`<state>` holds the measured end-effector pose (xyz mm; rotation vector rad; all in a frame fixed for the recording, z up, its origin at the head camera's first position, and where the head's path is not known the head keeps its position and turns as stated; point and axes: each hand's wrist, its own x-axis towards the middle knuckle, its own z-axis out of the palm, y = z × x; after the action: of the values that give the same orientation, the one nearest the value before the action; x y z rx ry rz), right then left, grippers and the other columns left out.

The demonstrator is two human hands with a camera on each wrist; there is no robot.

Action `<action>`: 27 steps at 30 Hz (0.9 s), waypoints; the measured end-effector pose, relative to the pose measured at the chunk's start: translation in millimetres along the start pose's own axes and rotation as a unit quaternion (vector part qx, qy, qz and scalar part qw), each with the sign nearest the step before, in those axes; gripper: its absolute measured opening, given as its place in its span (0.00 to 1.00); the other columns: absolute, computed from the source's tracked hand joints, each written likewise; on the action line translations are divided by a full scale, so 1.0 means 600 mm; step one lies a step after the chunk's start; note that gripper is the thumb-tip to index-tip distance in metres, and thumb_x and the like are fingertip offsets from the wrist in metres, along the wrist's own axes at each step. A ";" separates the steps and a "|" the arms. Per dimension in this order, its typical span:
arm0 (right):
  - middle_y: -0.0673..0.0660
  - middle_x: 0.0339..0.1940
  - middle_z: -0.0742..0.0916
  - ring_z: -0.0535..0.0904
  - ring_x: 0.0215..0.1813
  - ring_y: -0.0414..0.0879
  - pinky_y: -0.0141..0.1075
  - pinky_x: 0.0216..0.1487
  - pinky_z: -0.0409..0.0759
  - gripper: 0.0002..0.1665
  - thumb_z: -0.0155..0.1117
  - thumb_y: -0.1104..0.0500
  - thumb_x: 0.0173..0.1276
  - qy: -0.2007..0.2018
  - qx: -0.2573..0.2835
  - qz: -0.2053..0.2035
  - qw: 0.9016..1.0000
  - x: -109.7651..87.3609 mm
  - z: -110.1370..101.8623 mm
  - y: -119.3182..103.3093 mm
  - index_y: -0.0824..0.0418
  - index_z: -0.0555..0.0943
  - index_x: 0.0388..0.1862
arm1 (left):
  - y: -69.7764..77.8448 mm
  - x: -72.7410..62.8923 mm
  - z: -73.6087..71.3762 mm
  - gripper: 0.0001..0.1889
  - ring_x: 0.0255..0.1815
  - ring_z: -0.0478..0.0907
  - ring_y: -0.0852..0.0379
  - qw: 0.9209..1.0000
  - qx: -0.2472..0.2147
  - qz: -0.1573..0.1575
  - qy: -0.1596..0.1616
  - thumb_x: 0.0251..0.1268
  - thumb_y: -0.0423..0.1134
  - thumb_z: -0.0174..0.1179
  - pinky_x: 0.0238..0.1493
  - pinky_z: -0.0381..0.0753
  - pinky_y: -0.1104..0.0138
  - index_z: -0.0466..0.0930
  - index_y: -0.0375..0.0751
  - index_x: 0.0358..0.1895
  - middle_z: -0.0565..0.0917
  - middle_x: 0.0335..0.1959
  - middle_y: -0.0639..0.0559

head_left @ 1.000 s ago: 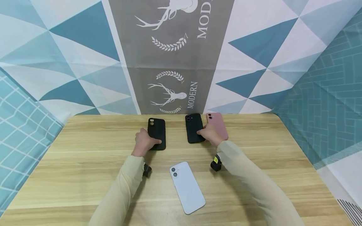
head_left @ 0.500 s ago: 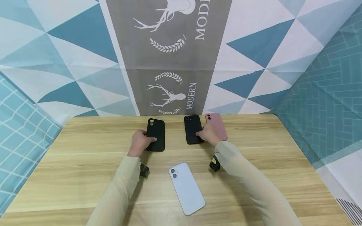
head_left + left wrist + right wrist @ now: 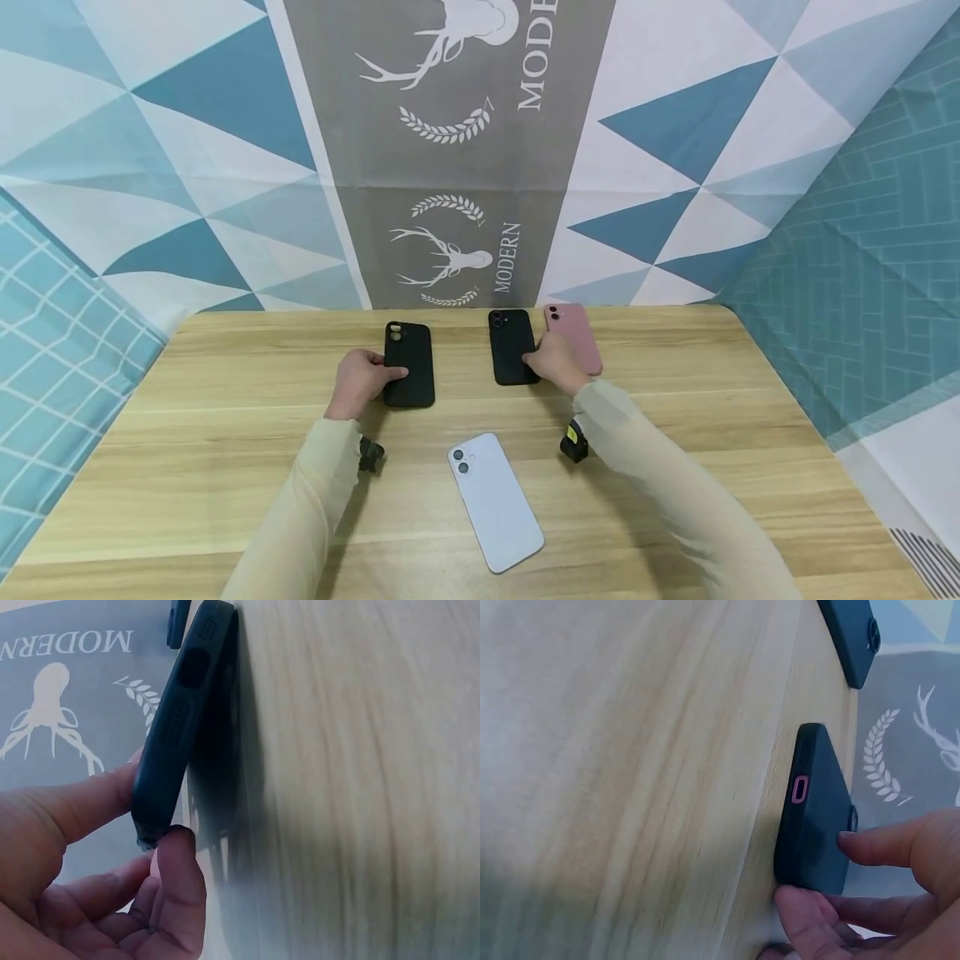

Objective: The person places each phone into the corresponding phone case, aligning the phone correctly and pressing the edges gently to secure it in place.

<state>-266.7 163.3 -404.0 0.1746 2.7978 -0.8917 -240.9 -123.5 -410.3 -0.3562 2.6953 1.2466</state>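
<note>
At the back of the wooden table, my left hand [image 3: 358, 379] pinches the left edge of a black phone case [image 3: 415, 375], thumb on top. Wood colour shows through its camera cutout. In the left wrist view the case [image 3: 174, 724] stands tilted, fingers curled under its gripped edge, its bottom port opening facing the camera. My right hand [image 3: 555, 360] holds the right side of a phone in a black case [image 3: 512, 340], thumb on its back and fingers at the edge. In the right wrist view a pink rim shows in the port opening of the cased phone [image 3: 817, 817].
A pink phone [image 3: 576, 337] lies just right of the black-cased one, partly behind my right hand. Nearer to me, a white phone [image 3: 495, 504] lies slanted, camera side up, between my forearms. A patterned cloth wall [image 3: 450, 167] rises at the table's back edge.
My left hand has shifted left, from lying over the black phone case to pinching its left edge; the case has moved slightly left and turned. The right hand keeps its hold on the black-cased phone.
</note>
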 end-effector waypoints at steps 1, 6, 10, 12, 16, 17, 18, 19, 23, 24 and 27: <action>0.50 0.12 0.69 0.64 0.16 0.43 0.29 0.17 0.62 0.20 0.61 0.57 0.64 -0.003 0.006 -0.002 1.000 -0.004 -0.001 0.000 0.59 0.70 0.14 | 0.000 -0.001 0.000 0.22 0.40 0.77 0.47 1.000 -0.005 0.000 -0.002 0.58 0.42 0.64 0.39 0.77 0.63 0.77 0.28 0.50 0.78 0.51 0.34; 0.51 0.11 0.69 0.64 0.15 0.43 0.31 0.17 0.63 0.20 0.58 0.53 0.67 -0.019 0.021 -0.013 1.000 -0.035 -0.010 -0.001 0.61 0.70 0.18 | -0.004 -0.001 -0.005 0.21 0.24 0.78 0.58 0.999 -0.032 0.001 -0.035 0.61 0.41 0.61 0.28 0.80 0.69 0.77 0.27 0.51 0.80 0.46 0.32; 0.61 0.32 0.85 0.80 0.34 0.49 0.39 0.34 0.80 0.21 0.57 0.51 0.68 -0.031 0.004 -0.024 0.999 -0.063 -0.015 -0.005 0.70 0.79 0.42 | -0.007 0.001 -0.009 0.23 0.27 0.81 0.56 0.997 -0.052 -0.011 -0.059 0.65 0.40 0.57 0.34 0.84 0.65 0.72 0.25 0.56 0.78 0.51 0.29; 0.65 0.44 0.84 0.81 0.44 0.52 0.43 0.43 0.82 0.26 0.57 0.50 0.68 -0.036 -0.004 -0.033 0.999 -0.078 -0.015 -0.007 0.72 0.77 0.51 | -0.007 0.002 -0.010 0.23 0.30 0.82 0.54 0.996 -0.059 -0.017 -0.065 0.66 0.40 0.56 0.36 0.85 0.64 0.71 0.25 0.57 0.77 0.52 0.29; 0.65 0.43 0.84 0.80 0.39 0.50 0.41 0.40 0.81 0.24 0.58 0.50 0.68 -0.045 -0.010 -0.047 0.998 -0.104 -0.007 -0.007 0.71 0.79 0.48 | -0.008 0.003 -0.012 0.23 0.30 0.82 0.55 0.995 -0.066 -0.024 -0.072 0.67 0.39 0.55 0.36 0.85 0.64 0.69 0.24 0.59 0.76 0.53 0.28; 0.64 0.40 0.85 0.79 0.36 0.49 0.40 0.38 0.80 0.24 0.57 0.50 0.68 -0.051 -0.013 -0.047 0.998 -0.111 -0.005 -0.006 0.71 0.79 0.48 | -0.008 0.003 -0.012 0.23 0.29 0.81 0.57 0.995 -0.070 -0.025 -0.072 0.68 0.38 0.55 0.35 0.85 0.64 0.69 0.24 0.59 0.75 0.54 0.28; 0.63 0.39 0.85 0.78 0.34 0.48 0.40 0.38 0.80 0.24 0.58 0.49 0.67 -0.055 -0.013 -0.046 0.997 -0.117 -0.002 -0.006 0.70 0.80 0.47 | -0.009 0.004 -0.013 0.23 0.28 0.81 0.58 0.994 -0.075 -0.027 -0.073 0.68 0.38 0.54 0.35 0.85 0.65 0.69 0.24 0.59 0.75 0.54 0.29; 0.62 0.38 0.85 0.78 0.34 0.47 0.39 0.38 0.80 0.25 0.58 0.49 0.67 -0.060 -0.016 -0.047 0.997 -0.123 0.001 -0.006 0.70 0.79 0.48 | -0.010 0.004 -0.014 0.23 0.27 0.80 0.59 0.994 -0.079 -0.029 -0.074 0.68 0.38 0.54 0.35 0.85 0.65 0.69 0.24 0.60 0.75 0.55 0.29; 0.58 0.37 0.84 0.78 0.36 0.45 0.38 0.40 0.80 0.29 0.59 0.45 0.66 -0.088 -0.013 -0.034 0.995 -0.146 0.010 -0.004 0.69 0.77 0.51 | -0.012 0.004 -0.017 0.23 0.24 0.79 0.63 0.991 -0.102 -0.031 -0.076 0.68 0.37 0.53 0.36 0.86 0.65 0.67 0.24 0.61 0.73 0.57 0.28; 0.57 0.37 0.84 0.77 0.35 0.45 0.37 0.38 0.80 0.29 0.59 0.44 0.65 -0.095 -0.011 -0.032 0.995 -0.152 0.013 -0.004 0.68 0.77 0.50 | -0.013 0.003 -0.017 0.24 0.24 0.78 0.64 0.991 -0.106 -0.030 -0.076 0.68 0.37 0.53 0.36 0.86 0.65 0.67 0.24 0.61 0.73 0.57 0.28; 0.55 0.33 0.82 0.76 0.34 0.44 0.34 0.33 0.76 0.29 0.61 0.40 0.62 -0.110 -0.011 -0.029 0.993 -0.169 0.020 -0.003 0.65 0.77 0.45 | -0.015 -0.001 -0.018 0.23 0.23 0.78 0.64 0.989 -0.122 -0.032 -0.077 0.68 0.37 0.53 0.36 0.86 0.65 0.66 0.24 0.62 0.74 0.56 0.28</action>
<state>-166.3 149.5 -389.8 -0.0098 2.6181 -0.8370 -238.2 -137.2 -410.1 -0.3570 2.3908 1.5220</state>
